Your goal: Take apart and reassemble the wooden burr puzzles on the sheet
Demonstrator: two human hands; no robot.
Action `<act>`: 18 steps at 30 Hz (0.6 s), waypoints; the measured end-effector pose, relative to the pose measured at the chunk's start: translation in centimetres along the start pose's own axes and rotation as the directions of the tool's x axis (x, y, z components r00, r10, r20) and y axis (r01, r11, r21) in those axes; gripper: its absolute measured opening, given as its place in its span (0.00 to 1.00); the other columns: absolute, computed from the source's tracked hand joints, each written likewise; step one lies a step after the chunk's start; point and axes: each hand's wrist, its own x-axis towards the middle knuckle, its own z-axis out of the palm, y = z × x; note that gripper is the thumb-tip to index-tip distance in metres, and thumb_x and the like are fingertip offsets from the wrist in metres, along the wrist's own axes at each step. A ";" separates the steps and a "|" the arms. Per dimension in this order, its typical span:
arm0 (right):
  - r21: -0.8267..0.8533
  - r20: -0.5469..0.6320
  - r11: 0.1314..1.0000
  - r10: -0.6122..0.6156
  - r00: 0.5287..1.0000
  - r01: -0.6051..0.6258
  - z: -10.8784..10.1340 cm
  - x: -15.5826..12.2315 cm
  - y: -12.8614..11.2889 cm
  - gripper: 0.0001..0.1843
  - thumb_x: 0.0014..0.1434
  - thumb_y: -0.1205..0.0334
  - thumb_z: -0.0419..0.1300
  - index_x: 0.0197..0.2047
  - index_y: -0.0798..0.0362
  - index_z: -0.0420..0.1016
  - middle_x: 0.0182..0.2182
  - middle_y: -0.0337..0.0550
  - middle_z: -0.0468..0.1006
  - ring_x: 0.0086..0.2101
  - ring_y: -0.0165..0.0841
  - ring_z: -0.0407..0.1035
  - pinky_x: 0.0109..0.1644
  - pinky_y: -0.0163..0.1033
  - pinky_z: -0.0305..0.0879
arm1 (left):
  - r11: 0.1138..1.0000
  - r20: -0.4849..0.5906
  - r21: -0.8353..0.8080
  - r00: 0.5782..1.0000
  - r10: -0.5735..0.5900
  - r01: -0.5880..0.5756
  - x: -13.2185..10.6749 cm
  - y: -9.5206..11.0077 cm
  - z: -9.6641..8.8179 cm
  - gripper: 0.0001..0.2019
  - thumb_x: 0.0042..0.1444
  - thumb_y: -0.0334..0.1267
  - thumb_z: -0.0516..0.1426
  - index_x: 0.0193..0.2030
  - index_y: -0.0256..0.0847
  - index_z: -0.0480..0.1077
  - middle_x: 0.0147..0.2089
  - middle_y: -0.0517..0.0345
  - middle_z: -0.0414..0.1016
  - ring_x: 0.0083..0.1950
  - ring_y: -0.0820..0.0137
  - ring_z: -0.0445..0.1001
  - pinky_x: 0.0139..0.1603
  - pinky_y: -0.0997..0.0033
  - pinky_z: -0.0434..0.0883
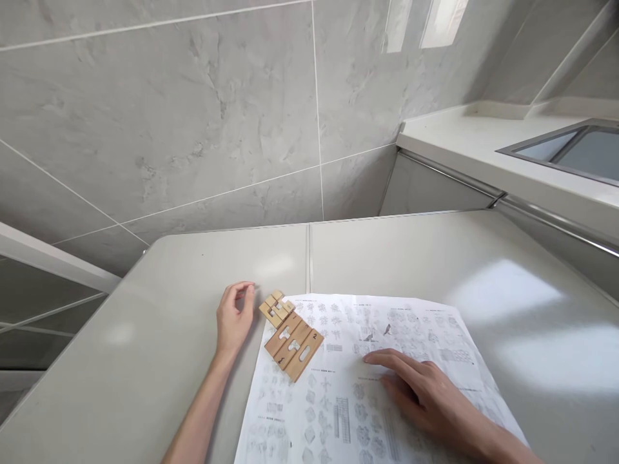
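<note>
A large printed sheet [338,374], covered with small diagrams and text, lies on the table. My right hand [425,393] rests over it with the index finger stretched out, its tip at the print near the sheet's middle; nothing is in this hand. On the sheet's upper left lie flat wooden puzzle pieces [294,348] with cut-out slots and inked numbers, set side by side. A smaller group of lighter wooden pieces [276,309] adjoins them. Just left of these, my left hand [236,312] rests on the table, fingers curled towards the thumb, with nothing visible between them.
The pale table [159,322] has a seam [308,258] running away from me. Behind it is a grey tiled wall [217,116]. To the right stands a white counter [449,142] with a dark-framed inset [575,151]. A white frame [53,254] is at the left.
</note>
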 end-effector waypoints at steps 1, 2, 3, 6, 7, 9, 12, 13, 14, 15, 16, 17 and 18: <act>0.006 -0.005 1.000 -0.001 1.000 0.001 0.1 0.0 0.1 0.23 0.75 0.70 0.50 0.67 0.40 0.68 0.59 0.43 0.84 0.37 0.38 0.86 0.40 0.43 0.77 | 0.999 -0.007 -0.018 0.999 -0.039 0.039 0.3 -0.7 -0.2 0.17 0.70 0.53 0.56 0.48 0.42 0.77 0.52 0.46 0.84 0.55 0.55 0.82 0.61 0.53 0.76; 0.012 -0.008 1.000 -0.003 1.000 0.003 0.2 0.0 0.1 0.23 0.76 0.70 0.50 0.67 0.40 0.68 0.59 0.43 0.84 0.38 0.39 0.86 0.40 0.43 0.77 | 0.997 -0.010 -0.038 0.998 -0.070 0.069 0.4 -1.2 -0.4 0.18 0.71 0.54 0.55 0.48 0.41 0.76 0.52 0.45 0.84 0.54 0.55 0.83 0.61 0.55 0.77; 0.018 -0.010 1.000 -0.006 1.000 0.006 0.3 0.0 0.2 0.23 0.76 0.70 0.49 0.67 0.41 0.68 0.59 0.43 0.84 0.38 0.39 0.86 0.40 0.43 0.77 | 0.994 -0.009 -0.054 0.996 -0.092 0.092 0.4 -1.5 -0.5 0.19 0.71 0.54 0.54 0.48 0.41 0.76 0.52 0.45 0.85 0.54 0.56 0.83 0.60 0.56 0.77; 0.044 -0.018 0.999 0.001 1.000 -0.001 0.4 0.0 0.2 0.22 0.76 0.70 0.48 0.65 0.41 0.70 0.58 0.44 0.84 0.42 0.40 0.85 0.42 0.43 0.76 | 0.988 0.014 -0.079 0.992 -0.129 0.129 0.2 -1.8 -0.5 0.19 0.69 0.56 0.57 0.47 0.41 0.77 0.51 0.47 0.85 0.55 0.56 0.83 0.61 0.58 0.77; 0.063 -0.025 0.998 0.008 1.000 -0.006 0.4 0.0 0.2 0.21 0.76 0.69 0.49 0.64 0.42 0.71 0.56 0.44 0.85 0.40 0.39 0.84 0.41 0.42 0.76 | 0.988 0.024 -0.081 0.991 -0.134 0.135 0.1 -1.7 -0.5 0.19 0.68 0.57 0.58 0.46 0.42 0.77 0.50 0.47 0.85 0.54 0.56 0.83 0.61 0.58 0.76; 0.097 -0.026 0.994 0.053 0.998 -0.050 0.1 0.2 0.0 0.18 0.76 0.68 0.50 0.61 0.43 0.75 0.49 0.43 0.87 0.33 0.37 0.81 0.37 0.42 0.74 | 0.987 0.042 -0.081 0.990 -0.137 0.140 0.0 -1.5 -0.5 0.19 0.68 0.57 0.59 0.45 0.42 0.78 0.49 0.49 0.86 0.54 0.56 0.83 0.61 0.59 0.76; 0.160 -0.001 0.976 0.153 0.988 -0.151 -0.5 0.7 -0.2 0.15 0.76 0.63 0.51 0.53 0.45 0.80 0.31 0.39 0.82 0.24 0.35 0.71 0.29 0.40 0.65 | 0.988 0.052 -0.081 0.990 -0.131 0.135 -0.1 -1.3 -0.5 0.19 0.67 0.57 0.59 0.44 0.43 0.79 0.48 0.50 0.86 0.54 0.56 0.82 0.61 0.59 0.75; 0.194 0.011 0.964 0.183 0.983 -0.182 -0.7 0.9 -0.3 0.15 0.77 0.60 0.51 0.50 0.46 0.80 0.28 0.39 0.81 0.23 0.35 0.68 0.27 0.39 0.62 | 0.988 0.054 -0.082 0.990 -0.129 0.133 -0.1 -1.3 -0.5 0.18 0.67 0.56 0.59 0.44 0.43 0.79 0.48 0.50 0.86 0.54 0.56 0.82 0.61 0.59 0.75; 0.234 0.021 0.950 0.207 0.978 -0.206 -0.9 1.0 -0.3 0.15 0.78 0.58 0.51 0.49 0.47 0.81 0.27 0.39 0.80 0.22 0.34 0.67 0.26 0.39 0.59 | 0.988 0.055 -0.082 0.990 -0.126 0.130 -0.1 -1.3 -0.5 0.18 0.67 0.56 0.59 0.44 0.43 0.79 0.48 0.50 0.86 0.54 0.56 0.82 0.61 0.58 0.75; 0.277 0.029 0.934 0.226 0.974 -0.225 -1.0 1.2 -0.3 0.16 0.78 0.55 0.51 0.48 0.48 0.81 0.28 0.40 0.81 0.22 0.33 0.66 0.26 0.39 0.58 | 0.988 0.057 -0.083 0.991 -0.124 0.129 -0.1 -1.3 -0.5 0.18 0.67 0.56 0.59 0.44 0.43 0.79 0.48 0.49 0.86 0.54 0.56 0.82 0.61 0.58 0.75; 0.315 0.032 0.919 0.240 0.970 -0.238 -1.1 1.3 -0.2 0.17 0.79 0.53 0.51 0.48 0.48 0.80 0.31 0.41 0.83 0.22 0.33 0.66 0.26 0.39 0.57 | 0.988 0.058 -0.083 0.991 -0.123 0.127 -0.1 -1.3 -0.5 0.18 0.67 0.56 0.59 0.44 0.43 0.79 0.48 0.49 0.86 0.53 0.56 0.82 0.61 0.58 0.75; 0.343 0.033 0.907 0.250 0.968 -0.246 -1.2 1.4 -0.2 0.17 0.79 0.52 0.51 0.48 0.48 0.80 0.32 0.42 0.84 0.23 0.33 0.66 0.26 0.39 0.57 | 0.989 0.059 -0.082 0.991 -0.121 0.126 -0.1 -1.3 -0.5 0.18 0.67 0.56 0.59 0.44 0.43 0.79 0.48 0.49 0.86 0.53 0.56 0.82 0.60 0.58 0.75; 0.364 0.031 0.897 0.256 0.966 -0.249 -1.2 1.4 -0.1 0.18 0.79 0.50 0.52 0.48 0.48 0.80 0.33 0.43 0.84 0.23 0.32 0.66 0.26 0.38 0.57 | 0.989 0.059 -0.082 0.991 -0.119 0.124 -0.1 -1.3 -0.5 0.18 0.67 0.56 0.59 0.44 0.43 0.79 0.48 0.49 0.86 0.53 0.55 0.82 0.60 0.57 0.76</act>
